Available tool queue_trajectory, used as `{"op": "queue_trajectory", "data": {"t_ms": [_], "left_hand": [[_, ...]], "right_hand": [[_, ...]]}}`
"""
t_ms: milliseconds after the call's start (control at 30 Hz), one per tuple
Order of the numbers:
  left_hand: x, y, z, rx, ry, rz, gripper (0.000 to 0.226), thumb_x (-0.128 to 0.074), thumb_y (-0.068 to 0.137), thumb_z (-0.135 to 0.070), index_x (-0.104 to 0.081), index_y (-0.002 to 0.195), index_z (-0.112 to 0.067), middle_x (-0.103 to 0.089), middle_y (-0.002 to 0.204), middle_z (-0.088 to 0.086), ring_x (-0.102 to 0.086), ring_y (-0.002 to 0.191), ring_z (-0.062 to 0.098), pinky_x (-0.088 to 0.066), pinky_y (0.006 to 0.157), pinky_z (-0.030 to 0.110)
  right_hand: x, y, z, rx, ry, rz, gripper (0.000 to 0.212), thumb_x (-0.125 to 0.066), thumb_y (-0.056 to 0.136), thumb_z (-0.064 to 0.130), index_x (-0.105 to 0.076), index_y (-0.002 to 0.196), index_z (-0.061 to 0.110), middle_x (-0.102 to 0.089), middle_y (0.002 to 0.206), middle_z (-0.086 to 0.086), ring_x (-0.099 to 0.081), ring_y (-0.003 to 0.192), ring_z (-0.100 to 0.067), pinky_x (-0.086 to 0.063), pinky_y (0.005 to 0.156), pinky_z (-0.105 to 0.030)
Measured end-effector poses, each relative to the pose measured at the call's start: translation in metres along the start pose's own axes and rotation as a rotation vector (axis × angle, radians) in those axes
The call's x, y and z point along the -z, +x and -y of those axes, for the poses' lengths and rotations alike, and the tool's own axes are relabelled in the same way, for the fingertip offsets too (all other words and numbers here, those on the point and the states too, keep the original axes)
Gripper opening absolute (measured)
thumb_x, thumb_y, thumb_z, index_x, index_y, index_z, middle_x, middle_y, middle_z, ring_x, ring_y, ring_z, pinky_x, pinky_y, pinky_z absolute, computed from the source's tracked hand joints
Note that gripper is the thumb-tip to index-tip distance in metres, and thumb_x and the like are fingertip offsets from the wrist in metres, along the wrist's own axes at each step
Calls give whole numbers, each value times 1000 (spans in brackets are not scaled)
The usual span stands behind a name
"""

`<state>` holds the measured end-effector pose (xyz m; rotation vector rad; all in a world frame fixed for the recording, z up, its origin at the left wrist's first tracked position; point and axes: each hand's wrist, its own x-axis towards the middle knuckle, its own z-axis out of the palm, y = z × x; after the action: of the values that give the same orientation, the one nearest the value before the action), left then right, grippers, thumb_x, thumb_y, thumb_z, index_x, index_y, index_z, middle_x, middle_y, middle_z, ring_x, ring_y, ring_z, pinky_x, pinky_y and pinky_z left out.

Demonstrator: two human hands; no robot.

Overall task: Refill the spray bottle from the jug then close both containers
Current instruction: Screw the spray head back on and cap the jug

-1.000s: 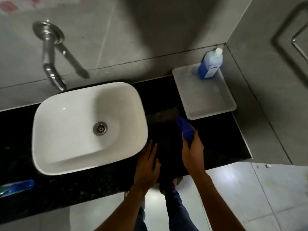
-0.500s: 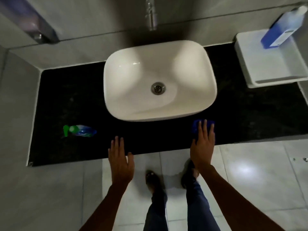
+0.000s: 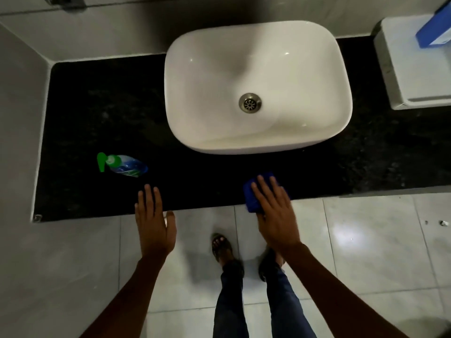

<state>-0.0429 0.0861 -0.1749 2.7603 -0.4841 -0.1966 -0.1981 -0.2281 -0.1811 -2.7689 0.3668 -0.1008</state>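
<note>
A spray bottle (image 3: 123, 165) with a green trigger head and blue body lies on its side on the black counter (image 3: 102, 113), left of the basin. A blue jug (image 3: 436, 28) stands in a white tray (image 3: 400, 76) at the far right, cut off by the frame edge. My left hand (image 3: 152, 223) hovers flat with fingers apart over the counter's front edge, a little below and right of the spray bottle. My right hand (image 3: 274, 211) presses flat on a blue cloth (image 3: 252, 198) at the counter's front edge.
A white basin (image 3: 258, 86) sits on the counter's middle, with a metal drain (image 3: 250, 103). Grey tiled walls close the left and back. A light tiled floor (image 3: 366, 240) and my feet lie below the counter edge.
The view swung left from the tray corner to the whole counter, bringing the spray bottle into sight. My right hand went from gripping the cloth to lying flat on it. My left hand moved left.
</note>
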Motion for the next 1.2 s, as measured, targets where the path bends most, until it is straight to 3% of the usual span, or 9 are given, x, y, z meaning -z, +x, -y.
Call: {"op": "queue_trajectory", "data": {"t_ms": [133,267,367,600,767,900,1033,1200], "left_hand": [[4,1,4,-23,33,25,77,-35,99,-37,-6,167,-15,3,177,4,3,165,28,-10,133,56],[6,1,2,-6,27,32,76,-36,98,-35,-8,167,-17,2,177,4,2,165,26,-10,133,56],[9,1,2,-5,31,40,74,-34,99,-34,-11,167,-16,-1,177,5,0,165,27,-12,132,57],[12,-2,7,-48,8,74,73,-34,102,-32,-8,166,-10,1,177,8,2,165,26,-11,134,53],[14,-2,23,-95,7,123,74,-35,101,-29,-5,166,-9,4,177,6,2,165,24,-16,133,54],[13,-2,25,-108,-43,114,76,-35,101,-27,-2,166,-9,7,177,6,4,165,24,-12,134,53],[7,-3,19,-50,-89,87,70,-32,104,-21,-2,166,-10,7,177,4,4,165,21,-7,135,48],[8,-4,20,-74,-89,79,64,-26,109,-25,-4,166,-9,6,177,6,4,165,22,-8,135,47]], "right_hand": [[21,-5,-45,-294,-68,-74,79,-49,93,30,-15,165,25,-7,174,2,-3,161,-27,-15,129,-51],[22,27,-32,-445,-59,-114,73,-41,100,37,-10,165,26,-3,174,3,2,161,-27,-13,129,-51],[8,48,6,-393,-62,-82,74,-44,100,36,-10,165,25,-3,174,1,4,161,-29,-12,129,-53],[-29,83,115,-65,1,44,75,-43,100,34,-8,165,24,-2,174,-1,5,161,-30,-14,128,-54],[-28,42,94,89,-6,99,74,-43,100,34,-9,165,25,-2,174,1,1,161,-29,-16,129,-52],[-17,17,62,-66,-6,44,73,-46,99,33,-15,165,27,-5,174,1,-2,161,-30,-8,131,-48],[-30,47,106,-259,25,-6,78,-45,95,29,-11,165,26,-2,174,2,3,161,-30,-6,131,-50],[-46,99,162,-179,34,28,74,-43,97,31,-14,165,24,-4,174,0,4,161,-29,-9,130,-52]]}}
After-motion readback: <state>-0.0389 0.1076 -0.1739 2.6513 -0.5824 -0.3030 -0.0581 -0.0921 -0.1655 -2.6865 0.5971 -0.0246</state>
